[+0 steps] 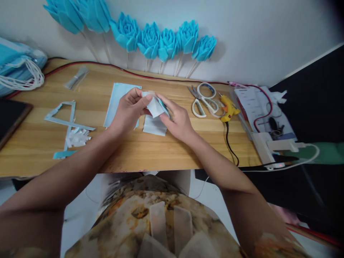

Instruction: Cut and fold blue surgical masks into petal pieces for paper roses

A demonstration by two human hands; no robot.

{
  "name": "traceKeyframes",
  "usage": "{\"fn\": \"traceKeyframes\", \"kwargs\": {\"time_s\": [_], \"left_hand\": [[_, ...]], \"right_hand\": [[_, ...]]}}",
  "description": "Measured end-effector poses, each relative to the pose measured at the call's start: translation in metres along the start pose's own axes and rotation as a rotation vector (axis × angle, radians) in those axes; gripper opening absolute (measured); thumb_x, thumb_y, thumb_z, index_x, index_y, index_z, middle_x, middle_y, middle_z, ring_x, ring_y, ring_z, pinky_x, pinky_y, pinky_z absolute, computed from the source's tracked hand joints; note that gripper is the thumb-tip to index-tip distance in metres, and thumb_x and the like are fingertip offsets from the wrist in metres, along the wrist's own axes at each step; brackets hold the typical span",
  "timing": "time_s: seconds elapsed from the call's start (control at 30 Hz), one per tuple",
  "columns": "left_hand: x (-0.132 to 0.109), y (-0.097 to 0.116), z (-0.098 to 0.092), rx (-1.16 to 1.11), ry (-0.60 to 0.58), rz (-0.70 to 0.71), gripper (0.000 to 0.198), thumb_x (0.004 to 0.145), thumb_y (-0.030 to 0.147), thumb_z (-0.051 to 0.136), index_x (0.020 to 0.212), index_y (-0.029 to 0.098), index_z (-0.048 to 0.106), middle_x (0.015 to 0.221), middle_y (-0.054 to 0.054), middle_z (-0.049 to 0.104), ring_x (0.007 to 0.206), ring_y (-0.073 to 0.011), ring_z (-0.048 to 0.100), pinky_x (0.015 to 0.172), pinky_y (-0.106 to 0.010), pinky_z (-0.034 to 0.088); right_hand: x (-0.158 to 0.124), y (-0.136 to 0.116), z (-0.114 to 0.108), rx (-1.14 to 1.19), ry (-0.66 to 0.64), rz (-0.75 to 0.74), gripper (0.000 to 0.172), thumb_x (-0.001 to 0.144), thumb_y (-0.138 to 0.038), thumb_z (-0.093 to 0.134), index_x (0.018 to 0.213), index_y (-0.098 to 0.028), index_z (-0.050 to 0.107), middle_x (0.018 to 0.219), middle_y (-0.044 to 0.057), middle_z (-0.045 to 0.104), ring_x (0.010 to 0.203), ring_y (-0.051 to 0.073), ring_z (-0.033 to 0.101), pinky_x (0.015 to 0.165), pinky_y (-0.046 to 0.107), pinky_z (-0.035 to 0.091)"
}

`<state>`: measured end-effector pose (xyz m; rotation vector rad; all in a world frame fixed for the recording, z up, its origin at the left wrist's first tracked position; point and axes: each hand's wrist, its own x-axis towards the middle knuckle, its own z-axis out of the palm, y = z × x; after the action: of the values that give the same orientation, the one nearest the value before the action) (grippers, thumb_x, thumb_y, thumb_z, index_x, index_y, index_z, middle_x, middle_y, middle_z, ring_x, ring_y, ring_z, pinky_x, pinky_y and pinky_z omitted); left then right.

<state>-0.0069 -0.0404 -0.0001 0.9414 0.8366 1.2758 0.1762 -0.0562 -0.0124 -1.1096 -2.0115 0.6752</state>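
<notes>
Between my two hands is a small piece of pale blue and white mask fabric (155, 106), lifted over the table and partly folded. My left hand (131, 105) pinches its upper left edge between thumb and fingers. Closed on the right side of the same piece is my right hand (177, 118), with the fingers behind it and the thumb in front. Under the hands lies a pale square of fabric (155, 126). A larger flat light blue sheet (114, 102) rests beside my left hand, which covers part of it.
Scissors (201, 102), a tape roll (206, 90) and a yellow glue gun (228, 109) lie to the right. Fabric strips (70, 123) and white scraps (78, 137) are left. Blue fabric flowers (149, 39) lean on the wall. A power strip (264, 150) sits at the right edge.
</notes>
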Motion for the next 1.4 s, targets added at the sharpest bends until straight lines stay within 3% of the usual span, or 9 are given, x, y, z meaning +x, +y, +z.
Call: {"fn": "traceKeyframes", "kwargs": {"time_s": [0.17,0.33,0.57,0.77,1.13,1.4], "left_hand": [[0.006,-0.009,-0.008,0.035,0.061,0.080,0.031,0.084,0.028,0.084,0.076,0.021,0.055,0.068,0.004,0.064,0.058,-0.0099,0.060,0.054,-0.021,0.049],[0.008,-0.007,-0.008,0.034,0.105,0.072,0.030,0.084,0.024,0.084,0.076,0.022,0.055,0.068,0.005,0.063,0.056,-0.0091,0.057,0.051,-0.021,0.045],[0.001,-0.004,-0.001,-0.003,0.062,-0.039,0.027,0.084,0.026,0.085,0.077,0.021,0.059,0.066,0.004,0.061,0.054,-0.0097,0.056,0.051,-0.023,0.043],[0.000,-0.013,0.000,-0.035,0.001,-0.159,0.033,0.073,0.023,0.093,0.090,0.021,0.065,0.078,0.001,0.070,0.058,-0.0119,0.061,0.049,-0.024,0.043],[-0.001,-0.018,-0.002,0.018,-0.017,-0.135,0.033,0.068,0.016,0.091,0.090,0.021,0.068,0.072,0.004,0.066,0.055,-0.0110,0.058,0.046,-0.022,0.044],[-0.004,-0.012,0.002,-0.045,-0.019,-0.157,0.034,0.067,0.015,0.092,0.091,0.021,0.069,0.074,0.003,0.068,0.055,-0.0099,0.059,0.047,-0.021,0.043]], "right_hand": [[0.005,0.006,-0.002,0.441,0.184,0.306,0.053,0.098,-0.067,0.052,0.117,-0.023,0.075,0.114,0.005,0.078,0.119,0.024,0.070,0.106,0.043,0.056],[0.010,0.006,-0.005,0.639,0.266,0.432,0.057,0.087,-0.074,0.064,0.111,-0.023,0.075,0.106,0.006,0.079,0.113,0.025,0.072,0.096,0.042,0.060],[0.011,0.012,-0.002,0.516,0.290,0.456,0.060,0.091,-0.074,0.059,0.112,-0.019,0.074,0.097,0.008,0.080,0.102,0.025,0.076,0.087,0.041,0.063],[0.010,0.016,0.002,0.471,0.258,0.424,0.063,0.093,-0.076,0.053,0.113,-0.020,0.073,0.093,0.006,0.077,0.094,0.022,0.075,0.081,0.037,0.063],[0.007,0.022,0.002,0.220,0.368,0.312,0.051,0.099,-0.069,0.047,0.099,-0.023,0.068,0.084,0.002,0.063,0.092,0.020,0.066,0.083,0.036,0.060],[0.009,0.023,0.002,0.239,0.382,0.310,0.050,0.097,-0.070,0.052,0.092,-0.022,0.067,0.077,0.000,0.060,0.082,0.016,0.064,0.074,0.030,0.055]]}}
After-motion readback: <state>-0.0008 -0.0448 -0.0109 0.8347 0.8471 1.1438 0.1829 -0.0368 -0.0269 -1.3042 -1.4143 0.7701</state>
